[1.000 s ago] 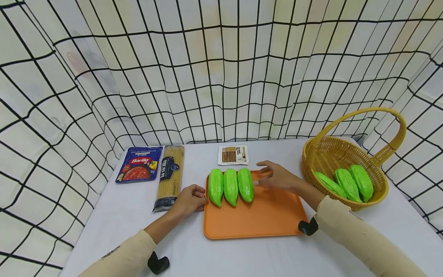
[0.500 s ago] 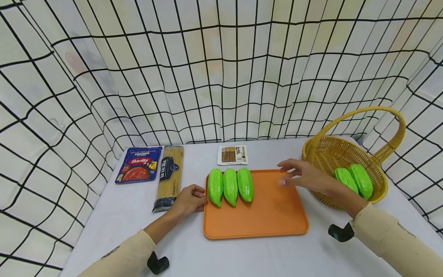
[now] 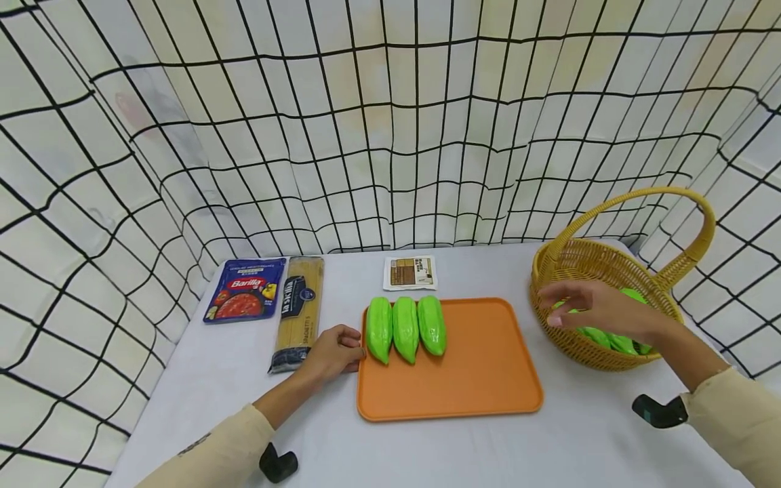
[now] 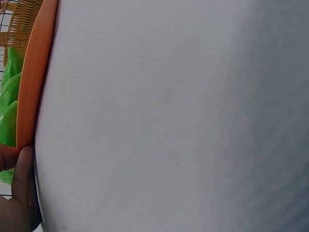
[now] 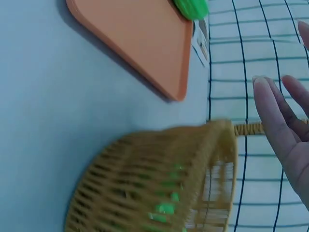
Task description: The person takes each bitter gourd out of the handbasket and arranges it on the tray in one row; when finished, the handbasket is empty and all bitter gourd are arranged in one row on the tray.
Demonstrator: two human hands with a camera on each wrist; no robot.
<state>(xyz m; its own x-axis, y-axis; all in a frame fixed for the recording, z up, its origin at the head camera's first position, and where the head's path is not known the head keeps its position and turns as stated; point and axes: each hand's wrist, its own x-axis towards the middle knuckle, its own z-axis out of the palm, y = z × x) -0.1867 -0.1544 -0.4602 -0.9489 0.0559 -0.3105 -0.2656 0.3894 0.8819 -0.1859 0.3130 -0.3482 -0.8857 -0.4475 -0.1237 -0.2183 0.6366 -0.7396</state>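
On the left part of an orange tray (image 3: 476, 379) three glossy green, pointed, ridged vegetables (image 3: 405, 329) lie side by side. My left hand (image 3: 335, 352) pinches the tray's left edge; in the left wrist view the thumb and a finger (image 4: 22, 176) meet at its rim. My right hand (image 3: 601, 308) holds nothing and hovers over the front left of a wicker basket (image 3: 594, 259), fingers spread and slightly bent. Several more green vegetables (image 3: 619, 343) lie in the basket, partly hidden behind that hand.
A blue Barilla pouch (image 3: 245, 288) and a spaghetti pack (image 3: 299, 312) lie left of the tray, the spaghetti close to my left forearm. A small white-edged packet (image 3: 411, 273) is behind the tray. The basket's tall handle (image 3: 637, 194) arches up; black-lined white cloth (image 3: 427, 135) surrounds the table.
My right hand has moved right, from beside the vegetables on the tray to over the basket, with nothing in it. My left hand and the row of vegetables stay put.
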